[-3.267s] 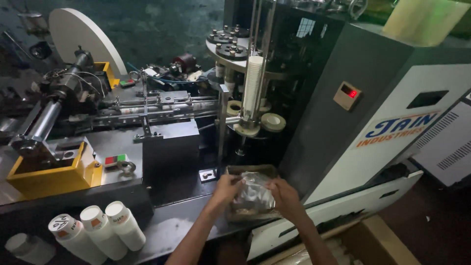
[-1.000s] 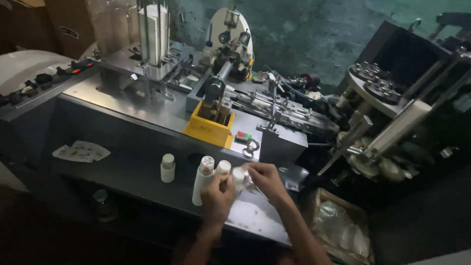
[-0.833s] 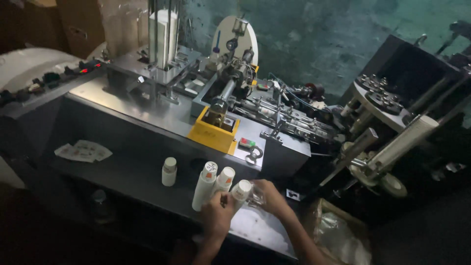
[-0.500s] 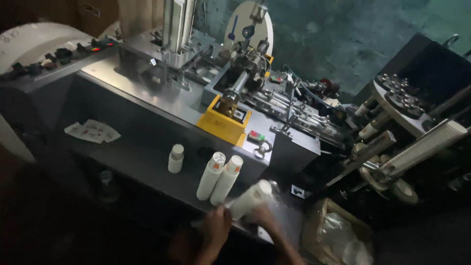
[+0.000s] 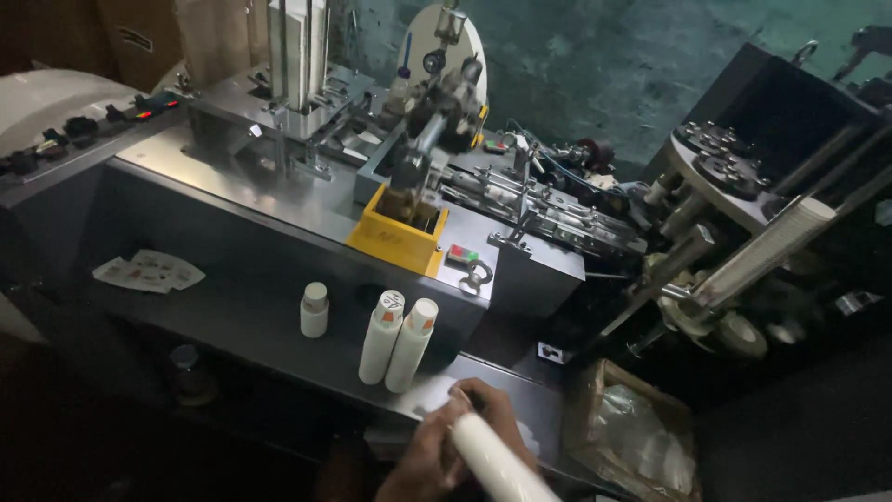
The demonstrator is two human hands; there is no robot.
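At the bottom centre of the frame, the two hands overlap around a long white stack of nested paper cups (image 5: 497, 465). The left hand (image 5: 423, 465) is curled against its near side and the right hand (image 5: 492, 418) folded over its top end; which fingers actually clamp it cannot be told. The stack lies tilted, running toward the lower right, above the dark grey metal surface (image 5: 251, 325). Just beyond, two leaning white cup stacks (image 5: 398, 339) stand together, a short white stack (image 5: 314, 310) to their left. Farther up sits the yellow metal tray (image 5: 395, 240) of the grey cup-forming machine (image 5: 279, 167).
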